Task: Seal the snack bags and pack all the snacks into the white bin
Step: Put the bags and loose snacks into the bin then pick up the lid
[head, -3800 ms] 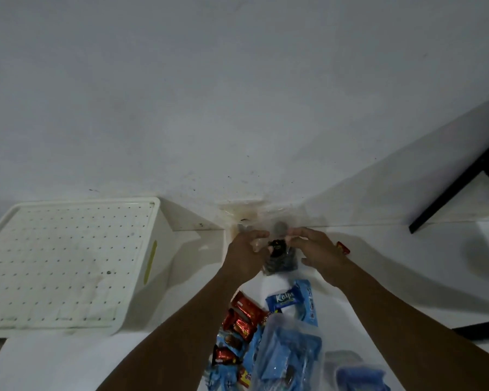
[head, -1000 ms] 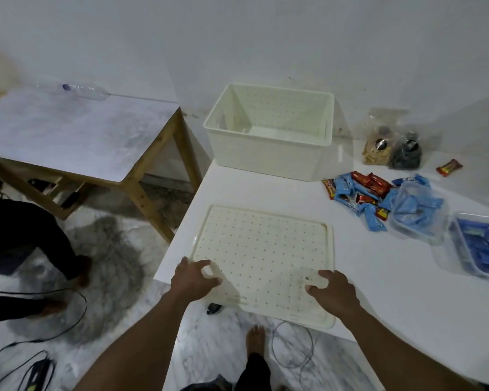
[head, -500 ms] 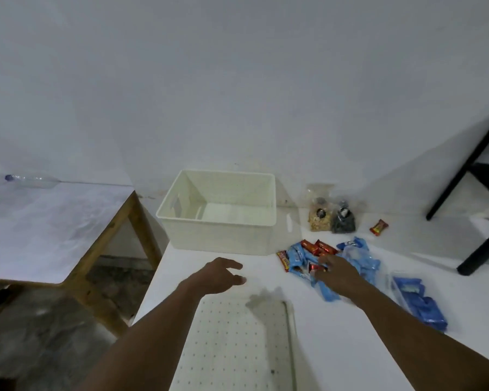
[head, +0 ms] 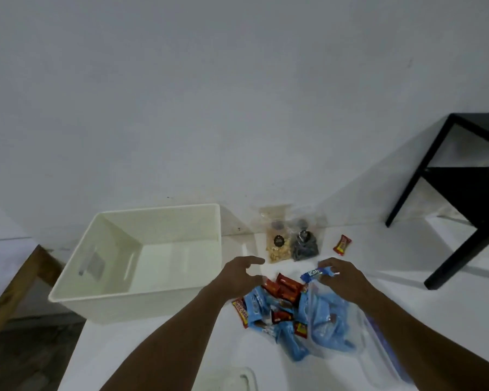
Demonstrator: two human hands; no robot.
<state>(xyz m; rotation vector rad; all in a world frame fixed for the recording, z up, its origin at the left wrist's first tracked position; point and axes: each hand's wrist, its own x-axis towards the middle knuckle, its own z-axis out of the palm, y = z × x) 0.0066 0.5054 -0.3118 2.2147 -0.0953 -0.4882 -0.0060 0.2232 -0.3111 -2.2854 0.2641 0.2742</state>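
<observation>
Two hands are over the snack pile on the white bench [head: 407, 277]: the right hand [head: 343, 277] pinches a blue wafer packet [head: 314, 273] by its end at the mouth of a clear zip bag [head: 332, 325], while the left hand [head: 239, 277] hovers with fingers spread and curled, holding nothing, above the loose red and blue snacks [head: 274, 303]. The white bin [head: 141, 299] stands empty just left of the pile, its near corner close to the bench edge. Against the wall stand two small pouches — a nut bag [head: 278, 245] and a dark snack bag [head: 305, 245] — and a lone red candy [head: 342, 244] lies apart to their right.

The main risks, as I judge them: the zip bag looks open and slack, so lifting it by one edge could spill the wrappers, and its thin film may fold over the zip track and leave the seal half closed. A sweep of the left forearm could nudge the bin toward the edge. The lone candy, well apart from the rest, is easy to forget.

Half a second ago the right hand lay flat on the pile and the left hovered nearer the bin lid [head: 232, 378]; now the right has a packet pinched, the left has shifted over the pile, and the view has tipped so that only a corner of the lid shows.
</observation>
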